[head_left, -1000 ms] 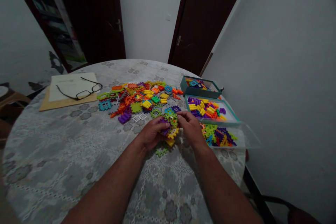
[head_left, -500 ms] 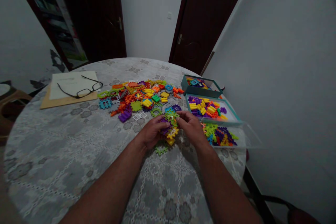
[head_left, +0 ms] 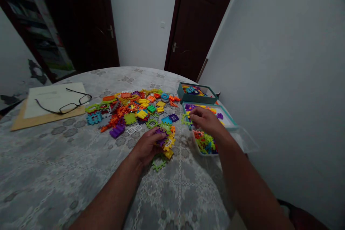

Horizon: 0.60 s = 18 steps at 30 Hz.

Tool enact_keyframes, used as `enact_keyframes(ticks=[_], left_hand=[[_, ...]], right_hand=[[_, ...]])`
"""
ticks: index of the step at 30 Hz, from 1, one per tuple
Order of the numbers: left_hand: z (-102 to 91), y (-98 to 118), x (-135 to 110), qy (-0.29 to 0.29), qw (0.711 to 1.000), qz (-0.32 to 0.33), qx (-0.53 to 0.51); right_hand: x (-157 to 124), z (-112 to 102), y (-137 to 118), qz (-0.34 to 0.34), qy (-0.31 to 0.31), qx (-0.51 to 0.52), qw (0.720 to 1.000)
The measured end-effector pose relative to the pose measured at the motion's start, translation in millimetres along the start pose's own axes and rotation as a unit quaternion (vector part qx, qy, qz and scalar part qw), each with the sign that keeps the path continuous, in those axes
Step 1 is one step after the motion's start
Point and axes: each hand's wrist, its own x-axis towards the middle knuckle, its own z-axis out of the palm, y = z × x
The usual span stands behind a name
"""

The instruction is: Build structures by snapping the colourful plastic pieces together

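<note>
My left hand is closed around a small cluster of joined plastic pieces, purple, yellow and green, held just above the table. My right hand has lifted away to the right and pinches a green ring-shaped piece over the edge of the near teal tray. A loose green piece lies on the cloth just below my left hand. The big pile of coloured pieces spreads beyond both hands.
A second teal tray with pieces stands farther back. A clear lid holding more pieces lies under my right forearm. Glasses rest on papers at the left. A wall runs close along the table's right side.
My right hand let go of the cluster and moved right toward the near tray, now holding a green ring piece. The camera view shifted right and up; my left hand keeps the cluster.
</note>
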Motion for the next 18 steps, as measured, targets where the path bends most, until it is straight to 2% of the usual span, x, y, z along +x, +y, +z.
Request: enact_keyframes(ticks=[3,6,9,11,14,18], left_hand=[[1.9,1,-2,-0.002,1.000,-0.001,-0.002],[3.5,1,-3,-0.001,1.000,-0.001,-0.006],[2.9,2,-3,0.005,1.000,0.008,-0.011],[1.7,2,-2,0.008,1.000,0.013,-0.013],[0.7,3,-2,0.007,1.000,0.015,-0.011],[3.4,4,-5,-0.015,1.000,0.013,-0.005]], right_hand=[[49,-26,4,0.044,0.095,0.048,0.993],[97,-42,9,0.073,0.194,0.122,0.971],[123,-45,12,0.088,0.223,0.131,0.962],[122,-37,13,0.101,0.208,0.128,0.965],[100,-16,11,0.107,0.141,0.122,0.977],[51,20,0,0.078,-0.024,0.100,0.992]])
